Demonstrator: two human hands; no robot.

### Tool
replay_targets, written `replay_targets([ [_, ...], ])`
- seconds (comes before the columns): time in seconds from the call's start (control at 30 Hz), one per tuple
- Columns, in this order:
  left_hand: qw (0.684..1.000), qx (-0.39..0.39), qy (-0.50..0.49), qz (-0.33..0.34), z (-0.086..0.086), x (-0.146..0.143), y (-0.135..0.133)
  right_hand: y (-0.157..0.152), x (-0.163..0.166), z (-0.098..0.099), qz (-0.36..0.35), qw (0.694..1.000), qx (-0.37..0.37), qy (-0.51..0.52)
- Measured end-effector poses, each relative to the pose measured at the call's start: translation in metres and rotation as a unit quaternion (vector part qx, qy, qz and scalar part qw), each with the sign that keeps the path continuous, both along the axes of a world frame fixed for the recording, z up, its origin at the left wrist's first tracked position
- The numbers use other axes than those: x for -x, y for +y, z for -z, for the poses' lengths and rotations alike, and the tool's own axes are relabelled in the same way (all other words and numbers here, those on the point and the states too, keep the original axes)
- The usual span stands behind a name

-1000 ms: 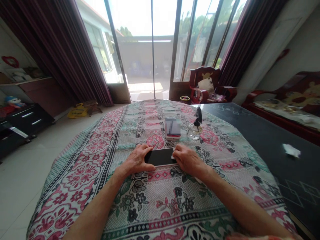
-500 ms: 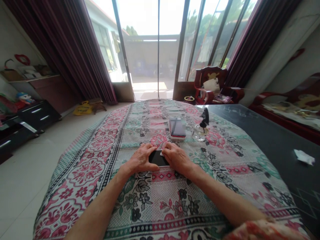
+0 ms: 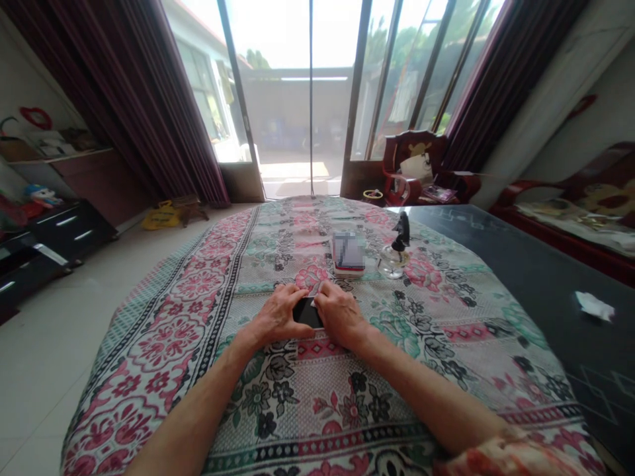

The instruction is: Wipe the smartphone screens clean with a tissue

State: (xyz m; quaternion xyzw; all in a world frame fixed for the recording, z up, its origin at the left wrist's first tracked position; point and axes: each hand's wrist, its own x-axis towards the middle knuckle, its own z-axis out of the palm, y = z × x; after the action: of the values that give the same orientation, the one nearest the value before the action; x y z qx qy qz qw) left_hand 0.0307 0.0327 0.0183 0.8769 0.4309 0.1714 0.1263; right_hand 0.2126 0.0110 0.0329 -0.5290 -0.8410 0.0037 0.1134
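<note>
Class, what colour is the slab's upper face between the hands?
The slab is black on top, seen best in the head view.

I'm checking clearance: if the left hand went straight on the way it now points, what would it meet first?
Likely the right hand, just across the dark slab from the left hand; the exact gap is hard to judge.

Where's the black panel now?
In the head view, the black panel lies just below centre on the patterned tablecloth, left hand at its left, right hand partly covering it.
</note>
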Motion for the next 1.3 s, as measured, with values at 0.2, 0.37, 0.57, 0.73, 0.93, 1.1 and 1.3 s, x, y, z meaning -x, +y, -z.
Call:
replay_targets([
  [0.2,0.999,-0.013,-0.009,-0.043,0.001,-0.012,-0.01,0.007,-0.024,-0.006,0.078,0.997,0.014,0.0],
  [0.37,0.998,-0.012,-0.001,-0.062,-0.002,-0.02,-0.017,0.006,-0.028,-0.006,0.119,0.993,-0.003,-0.012],
  [0.57,0.998,-0.011,0.015,-0.066,-0.004,-0.021,-0.019,0.0,-0.003,-0.005,0.053,0.999,0.013,0.0],
  [0.73,0.998,-0.012,0.017,-0.062,-0.006,-0.021,-0.019,0.007,-0.027,-0.006,0.112,0.994,0.011,-0.002],
  [0.93,0.998,-0.006,0.022,-0.064,-0.007,-0.021,-0.019,0.003,-0.017,0.0,0.081,0.997,-0.011,-0.003],
  [1.1,0.998,-0.018,0.026,-0.062,-0.003,-0.021,-0.018,0.002,-0.005,0.0,0.041,0.999,0.001,0.016],
  [1.3,0.998,-0.01,0.026,-0.061,-0.004,-0.02,-0.018,0.01,-0.037,-0.003,0.118,0.993,-0.004,0.01],
])
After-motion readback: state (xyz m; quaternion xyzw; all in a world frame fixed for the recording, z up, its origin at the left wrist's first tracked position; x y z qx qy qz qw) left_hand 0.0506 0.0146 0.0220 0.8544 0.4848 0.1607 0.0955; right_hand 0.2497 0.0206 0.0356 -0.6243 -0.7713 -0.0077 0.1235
